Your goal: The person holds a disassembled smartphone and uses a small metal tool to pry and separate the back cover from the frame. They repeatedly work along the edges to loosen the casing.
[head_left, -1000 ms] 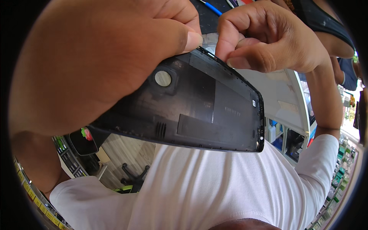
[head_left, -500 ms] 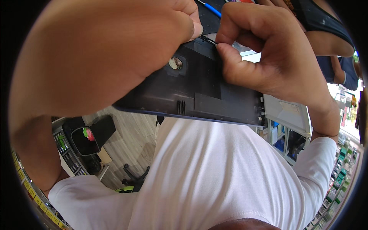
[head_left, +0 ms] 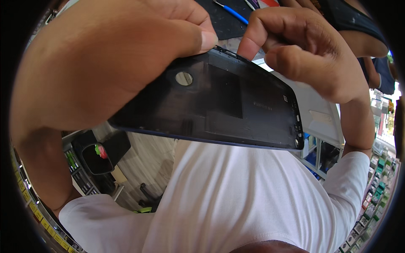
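Note:
A dark phone back cover [head_left: 219, 109], its inner side up, is held tilted in front of my chest. Near its left end is a round camera hole, and small button pieces line its far edge. My left hand [head_left: 139, 50] is closed on the cover's far left part, the thumb pressed by the edge; its other fingers are partly hidden. At the far edge, my right hand [head_left: 312, 55] has its index fingertip close to or touching the rim. The right thumb stands apart from that finger, and nothing shows between them.
Beyond the hands, a blue-handled tool [head_left: 234, 14] lies on a dark mat [head_left: 219, 27]. Another person's arm [head_left: 363, 45] is at the upper right. Down to the left are a black chair base [head_left: 148, 195] and a shelf [head_left: 80, 170]. A glass-fronted cabinet [head_left: 322, 154] stands at right.
My right thumb has lifted off the index finger, opening the pinch at the far edge. The cover has tilted and shows more of its right end; my left hand has shifted slightly.

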A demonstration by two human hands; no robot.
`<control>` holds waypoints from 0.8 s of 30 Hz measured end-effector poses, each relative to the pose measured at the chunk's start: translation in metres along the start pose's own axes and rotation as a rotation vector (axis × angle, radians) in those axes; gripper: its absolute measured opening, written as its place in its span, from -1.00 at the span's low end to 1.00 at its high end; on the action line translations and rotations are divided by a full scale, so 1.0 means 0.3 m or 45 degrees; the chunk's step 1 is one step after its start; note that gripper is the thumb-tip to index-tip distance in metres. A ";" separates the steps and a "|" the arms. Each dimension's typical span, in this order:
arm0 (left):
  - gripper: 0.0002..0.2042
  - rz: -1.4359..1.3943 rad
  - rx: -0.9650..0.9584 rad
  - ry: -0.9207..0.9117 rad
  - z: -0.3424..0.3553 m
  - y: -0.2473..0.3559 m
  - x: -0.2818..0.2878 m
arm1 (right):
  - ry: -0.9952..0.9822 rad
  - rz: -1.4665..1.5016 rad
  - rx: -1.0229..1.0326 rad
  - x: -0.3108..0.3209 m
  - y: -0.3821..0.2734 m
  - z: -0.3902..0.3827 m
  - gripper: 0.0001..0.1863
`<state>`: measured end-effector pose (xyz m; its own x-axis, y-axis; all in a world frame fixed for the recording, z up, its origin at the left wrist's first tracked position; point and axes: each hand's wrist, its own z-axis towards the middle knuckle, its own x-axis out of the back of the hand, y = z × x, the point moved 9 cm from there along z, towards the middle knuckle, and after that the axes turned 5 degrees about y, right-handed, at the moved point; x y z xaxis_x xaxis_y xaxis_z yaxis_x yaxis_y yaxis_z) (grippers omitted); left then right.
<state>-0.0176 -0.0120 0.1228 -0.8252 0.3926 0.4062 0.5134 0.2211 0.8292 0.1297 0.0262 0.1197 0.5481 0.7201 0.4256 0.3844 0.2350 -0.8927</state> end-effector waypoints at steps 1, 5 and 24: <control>-0.71 -0.023 -0.012 0.057 -0.018 0.008 0.004 | -0.091 0.076 0.006 -0.001 0.015 -0.003 -0.63; -0.71 -0.106 -0.001 -0.052 0.012 -0.004 0.009 | -0.066 0.221 0.008 0.013 0.042 -0.005 -0.66; -0.72 -0.133 0.009 -0.062 -0.005 -0.018 -0.004 | -0.116 0.342 -0.369 -0.016 -0.017 -0.024 -0.81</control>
<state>-0.0198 -0.0149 0.1183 -0.8618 0.4103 0.2984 0.4271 0.2693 0.8632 0.1304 0.0169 0.1232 0.5947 0.7886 0.1563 0.4370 -0.1538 -0.8862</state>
